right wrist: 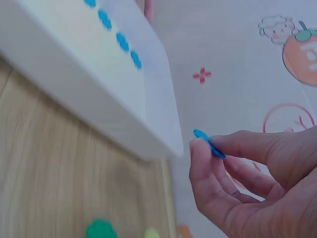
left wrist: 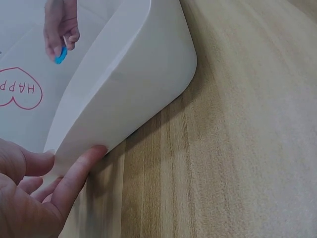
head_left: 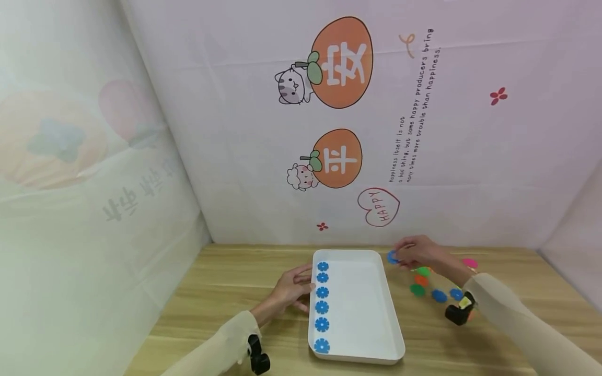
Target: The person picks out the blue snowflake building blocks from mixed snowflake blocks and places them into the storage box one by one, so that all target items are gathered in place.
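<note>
A white rectangular tray (head_left: 359, 308) lies on the table, with a column of several blue notched plastic discs (head_left: 322, 307) along its left side. My left hand (head_left: 289, 288) grips the tray's left wall; in the left wrist view, thumb and fingers (left wrist: 79, 171) meet the rim and outer side. Beyond the tray's far right corner, my right hand (head_left: 417, 251) pinches another blue notched disc (head_left: 392, 257) between thumb and fingertips. The right wrist view shows this disc (right wrist: 210, 144) nearly edge-on, held apart from the tray wall.
Loose discs lie right of the tray, under and around the right forearm: green (head_left: 417, 290), orange (head_left: 421, 281), blue (head_left: 439, 296) and pink (head_left: 470, 262). A printed white cloth (head_left: 244, 156) hangs behind the wooden table (head_left: 211, 297) and at its sides.
</note>
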{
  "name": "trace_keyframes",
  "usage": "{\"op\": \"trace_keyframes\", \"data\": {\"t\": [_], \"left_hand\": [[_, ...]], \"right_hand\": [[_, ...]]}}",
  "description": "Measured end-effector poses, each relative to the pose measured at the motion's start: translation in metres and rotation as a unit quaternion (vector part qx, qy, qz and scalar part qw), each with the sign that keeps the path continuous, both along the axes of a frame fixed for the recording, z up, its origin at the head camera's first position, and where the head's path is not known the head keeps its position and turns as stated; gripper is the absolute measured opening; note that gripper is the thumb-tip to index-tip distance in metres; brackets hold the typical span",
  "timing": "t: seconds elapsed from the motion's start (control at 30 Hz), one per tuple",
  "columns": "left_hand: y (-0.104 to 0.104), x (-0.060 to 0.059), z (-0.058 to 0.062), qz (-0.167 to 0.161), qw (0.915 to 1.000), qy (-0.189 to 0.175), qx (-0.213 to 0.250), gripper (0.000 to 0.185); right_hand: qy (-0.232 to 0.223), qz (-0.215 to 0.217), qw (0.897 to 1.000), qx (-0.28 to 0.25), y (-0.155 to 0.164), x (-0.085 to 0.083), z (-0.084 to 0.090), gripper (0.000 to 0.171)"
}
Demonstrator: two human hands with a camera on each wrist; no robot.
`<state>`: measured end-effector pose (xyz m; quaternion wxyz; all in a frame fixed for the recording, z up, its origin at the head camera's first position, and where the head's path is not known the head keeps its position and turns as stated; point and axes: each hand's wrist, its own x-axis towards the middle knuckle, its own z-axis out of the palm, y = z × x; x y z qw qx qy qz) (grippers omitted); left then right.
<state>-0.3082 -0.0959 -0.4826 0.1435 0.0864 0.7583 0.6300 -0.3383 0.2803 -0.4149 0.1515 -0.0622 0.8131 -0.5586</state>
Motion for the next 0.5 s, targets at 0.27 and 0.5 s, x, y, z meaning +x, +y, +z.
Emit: {"op": "trace_keyframes", "data": {"t": [0.27, 0.5], "left_hand": [[-0.001, -0.001, -0.001, 0.001, 1.0, 0.001, 0.004, 0.062], [-0.001, 0.0, 0.0, 0.003, 1.0, -0.005, 0.002, 0.06]], "right_hand": [[-0.022, -0.027, 0.999, 0.035, -0.043, -0.01, 0.003, 0.032], [-0.03, -0.032, 0.999, 0.001, -0.062, -0.02, -0.005, 0.028]]}}
